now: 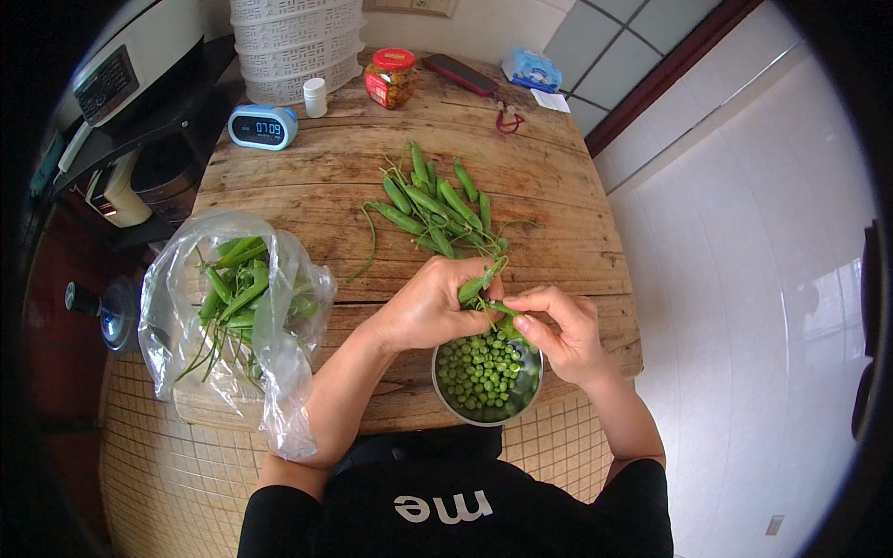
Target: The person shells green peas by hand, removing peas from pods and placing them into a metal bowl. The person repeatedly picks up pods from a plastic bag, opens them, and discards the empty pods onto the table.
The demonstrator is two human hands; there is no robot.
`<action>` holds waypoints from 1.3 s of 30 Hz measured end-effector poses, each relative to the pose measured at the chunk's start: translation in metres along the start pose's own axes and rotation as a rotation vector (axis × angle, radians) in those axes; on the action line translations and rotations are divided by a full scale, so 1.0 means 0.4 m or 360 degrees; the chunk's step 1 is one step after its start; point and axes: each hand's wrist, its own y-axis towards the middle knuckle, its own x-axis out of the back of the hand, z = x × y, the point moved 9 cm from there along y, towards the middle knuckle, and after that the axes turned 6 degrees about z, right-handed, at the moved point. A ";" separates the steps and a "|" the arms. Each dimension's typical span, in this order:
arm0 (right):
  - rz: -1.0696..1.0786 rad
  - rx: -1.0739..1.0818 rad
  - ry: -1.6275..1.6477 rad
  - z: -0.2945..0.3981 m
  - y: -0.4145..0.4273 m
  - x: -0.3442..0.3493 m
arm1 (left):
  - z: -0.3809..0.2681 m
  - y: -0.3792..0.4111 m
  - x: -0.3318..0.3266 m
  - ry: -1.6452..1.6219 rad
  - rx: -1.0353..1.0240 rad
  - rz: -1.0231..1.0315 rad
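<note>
My left hand (436, 303) is closed around green pea pods and stems (472, 288), above the back rim of a round metal bowl. The thumb and forefinger of my right hand (561, 331) pinch a pea pod (513, 323) over the bowl's right side. Loose shelled peas (481, 370) lie in the metal bowl (488, 423) at the table's front edge. Beyond my hands, whole pea pods with stems (439, 202) are heaped on the wood. A clear plastic bag (296, 363) holding more pods (241, 289) stands to the left, beside my left forearm.
On the wooden table (558, 209), a blue digital clock (263, 127), a white bottle (315, 97), white stacked baskets (300, 52), a red-lidded jar (391, 78), a phone (461, 74), a red cord (509, 122) and a blue tissue pack (532, 70) stand at the back.
</note>
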 end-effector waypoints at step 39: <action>0.0638 -0.0301 -0.1137 -0.253 0.473 -0.249 | 0.200 -0.074 0.134 -0.2310 0.0095 -0.1219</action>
